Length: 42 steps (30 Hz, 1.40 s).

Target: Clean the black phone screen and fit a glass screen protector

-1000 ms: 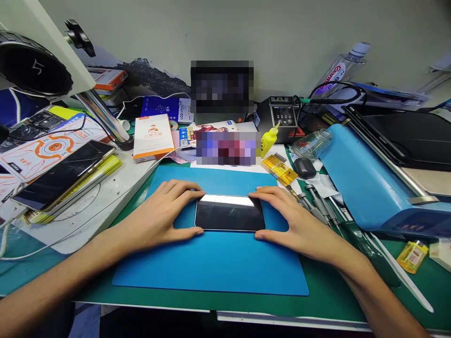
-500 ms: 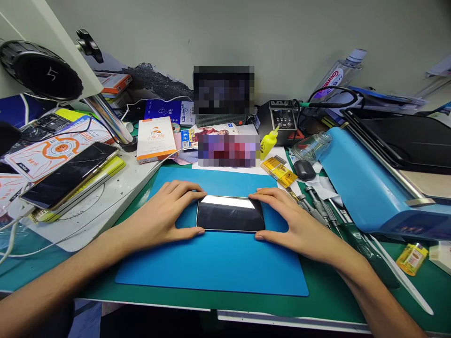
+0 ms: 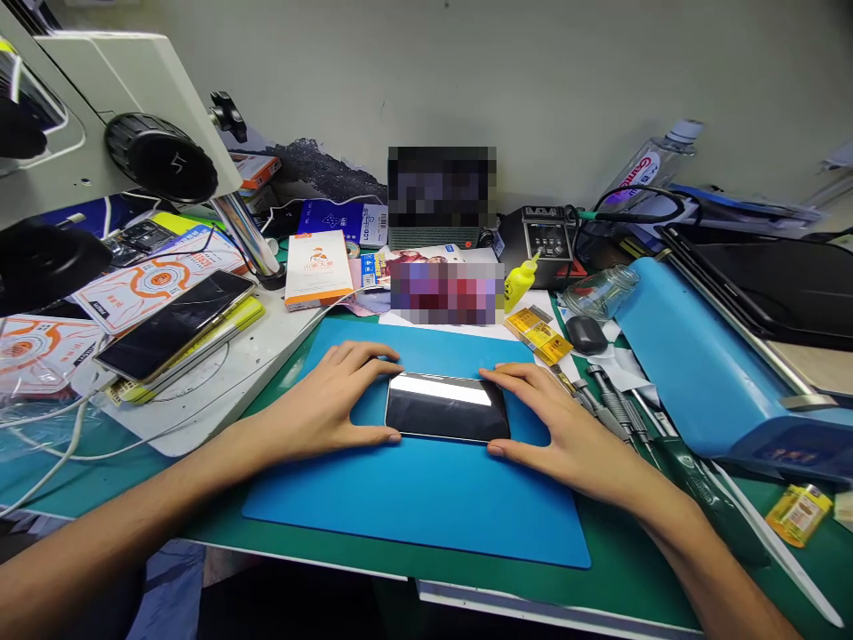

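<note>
A smartphone (image 3: pixel 446 413) lies crosswise on the blue mat (image 3: pixel 419 507), its dark screen facing up with a bright band of reflected light along the far side. My left hand (image 3: pixel 343 396) holds its left end, thumb at the near corner and fingertips at the far corner. At the right end, my right hand (image 3: pixel 553 418) grips the phone the same way between thumb and fingers. Both palms stay off the screen.
On the left, a microscope stand (image 3: pixel 153 160) rises beside another phone (image 3: pixel 177 324) on a yellow box. Small boxes line the back. Screwdrivers (image 3: pixel 623 404), a yellow bottle (image 3: pixel 520 283) and a blue machine (image 3: pixel 699 364) stand or lie to the right.
The camera view has turned slightly left, so everything sits a little further right in the picture. Both hands keep their hold on the smartphone, which has hardly moved on the mat.
</note>
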Tool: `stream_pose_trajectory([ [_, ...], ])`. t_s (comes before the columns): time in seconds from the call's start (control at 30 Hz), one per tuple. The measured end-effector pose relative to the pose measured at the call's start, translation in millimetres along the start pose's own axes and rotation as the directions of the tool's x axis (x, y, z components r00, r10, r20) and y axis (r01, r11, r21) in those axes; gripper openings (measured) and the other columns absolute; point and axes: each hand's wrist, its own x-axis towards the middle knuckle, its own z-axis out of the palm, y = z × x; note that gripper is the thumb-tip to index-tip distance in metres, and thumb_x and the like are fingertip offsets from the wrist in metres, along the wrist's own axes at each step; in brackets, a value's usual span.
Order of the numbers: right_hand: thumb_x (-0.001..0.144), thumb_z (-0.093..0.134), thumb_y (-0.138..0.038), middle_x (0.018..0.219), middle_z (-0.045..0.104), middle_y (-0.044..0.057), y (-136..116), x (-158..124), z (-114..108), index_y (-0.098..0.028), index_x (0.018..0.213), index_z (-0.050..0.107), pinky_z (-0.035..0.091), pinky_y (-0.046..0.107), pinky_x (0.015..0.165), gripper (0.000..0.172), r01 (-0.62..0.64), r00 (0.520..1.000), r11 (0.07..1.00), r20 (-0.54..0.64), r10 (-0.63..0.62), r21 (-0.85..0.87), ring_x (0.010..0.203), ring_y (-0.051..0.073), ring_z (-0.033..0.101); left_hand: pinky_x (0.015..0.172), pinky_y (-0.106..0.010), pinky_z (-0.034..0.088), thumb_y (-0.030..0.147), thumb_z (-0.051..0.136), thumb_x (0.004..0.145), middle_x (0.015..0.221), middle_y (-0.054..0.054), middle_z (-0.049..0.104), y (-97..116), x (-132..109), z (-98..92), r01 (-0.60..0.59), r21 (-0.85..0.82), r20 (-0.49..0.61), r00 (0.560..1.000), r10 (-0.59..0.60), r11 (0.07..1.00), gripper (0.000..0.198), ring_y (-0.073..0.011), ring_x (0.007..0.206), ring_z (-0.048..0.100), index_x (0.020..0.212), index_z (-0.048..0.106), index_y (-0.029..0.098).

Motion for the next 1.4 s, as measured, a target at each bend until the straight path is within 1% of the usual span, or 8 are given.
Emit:
stream_pose_trajectory([
  [0.2, 0.089, 0.068, -0.066, 0.155, 0.046, 0.011, -2.2, 0.5, 0.6, -0.034, 0.155, 0.046, 0.039, 0.054, 0.122, 0.077, 0.011, 1.000, 1.000, -0.002, -0.011, -0.010, 0.147, 0.035, 0.045, 0.116, -0.052, 0.040, 0.055, 0.076, 0.087, 0.146, -0.011, 0.055, 3.2, 2.0, -0.2, 0.003, -0.067, -0.013, 1.000, -0.004, 0.998, 0.062, -0.0329, 0.137, 0.048, 0.136, 0.054, 0.024],
  [0.47, 0.082, 0.076, -0.067, 0.156, 0.049, 0.010, -4.4, -1.1, 0.7, -0.035, 0.166, 0.026, 0.039, 0.055, 0.122, 0.103, 0.012, 0.999, 1.000, -0.051, -0.013, -0.017, 0.149, 0.037, 0.044, 0.111, -0.052, 0.043, 0.050, 0.079, 0.086, 0.139, -0.012, 0.059, 4.7, 0.8, -1.4, 0.039, -0.117, -0.011, 0.999, -0.040, 0.992, 0.061, -0.0332, 0.132, 0.051, 0.133, 0.052, 0.022],
  [0.6, 0.082, 0.073, -0.070, 0.158, 0.049, 0.010, 1.0, -1.2, 2.5, -0.035, 0.167, 0.024, 0.040, 0.056, 0.121, 0.104, 0.036, 0.996, 0.999, -0.086, -0.035, 0.011, 0.149, 0.038, 0.043, 0.110, -0.051, 0.044, 0.049, 0.081, 0.083, 0.137, -0.011, 0.061, 4.3, 0.5, -0.3, 0.082, -0.158, -0.001, 0.997, -0.083, 0.984, 0.064, -0.0335, 0.130, 0.052, 0.134, 0.053, 0.022],
  [0.83, 0.099, 0.040, -0.074, 0.150, 0.058, 0.009, 8.3, -0.8, 9.1, -0.035, 0.162, 0.037, 0.045, 0.053, 0.115, 0.074, 0.136, 0.959, 0.980, -0.266, -0.094, 0.144, 0.132, 0.032, 0.059, 0.107, -0.047, 0.046, 0.050, 0.083, 0.081, 0.136, -0.009, 0.061, 2.7, 0.9, 2.7, 0.123, -0.255, 0.018, 0.992, -0.123, 0.959, 0.066, -0.0322, 0.127, 0.052, 0.135, 0.054, 0.025],
  [1.03, 0.110, 0.031, -0.056, 0.139, 0.067, 0.007, -14.0, -3.7, -7.1, -0.031, 0.140, 0.064, 0.048, 0.048, 0.110, 0.052, 0.177, 0.853, 0.975, -0.515, -0.084, 0.135, 0.125, 0.028, 0.063, 0.101, -0.045, 0.047, 0.049, 0.083, 0.081, 0.128, -0.009, 0.062, 1.3, 1.3, 3.4, 0.076, -0.278, -0.011, 0.997, -0.082, 0.958, 0.065, -0.0310, 0.120, 0.055, 0.134, 0.053, 0.025],
  [1.23, 0.108, 0.046, -0.044, 0.105, 0.080, 0.006, -32.7, 26.3, -25.8, -0.024, 0.105, 0.077, 0.057, 0.042, 0.094, 0.037, 0.189, 0.904, 0.981, -0.399, -0.156, 0.044, 0.102, 0.025, 0.074, 0.105, -0.047, 0.044, 0.048, 0.083, 0.081, 0.132, -0.008, 0.060, 0.6, 0.6, 5.8, 0.084, -0.324, -0.006, 0.996, -0.091, 0.942, 0.065, -0.0305, 0.123, 0.054, 0.134, 0.052, 0.026],
  [1.33, 0.106, 0.051, -0.039, 0.108, 0.078, 0.007, -44.1, 41.8, -19.1, -0.024, 0.106, 0.077, 0.058, 0.042, 0.093, 0.030, 0.262, 0.906, 0.965, -0.346, -0.243, 0.008, 0.104, 0.026, 0.073, 0.107, -0.048, 0.043, 0.048, 0.084, 0.080, 0.132, -0.008, 0.061, -2.0, 1.3, 9.2, 0.093, -0.383, -0.002, 0.995, -0.102, 0.919, 0.068, -0.0311, 0.126, 0.055, 0.136, 0.050, 0.028],
  [1.4, 0.104, 0.054, -0.034, 0.120, 0.075, 0.010, -54.9, 46.3, -8.9, -0.022, 0.113, 0.077, 0.055, 0.047, 0.099, 0.027, 0.349, 0.881, 0.930, -0.299, -0.366, -0.113, 0.113, 0.028, 0.069, 0.110, -0.049, 0.040, 0.047, 0.086, 0.079, 0.131, -0.008, 0.064, -3.9, 2.4, 11.1, 0.090, -0.419, -0.004, 0.995, -0.100, 0.904, 0.071, -0.0316, 0.127, 0.057, 0.137, 0.050, 0.027],
])
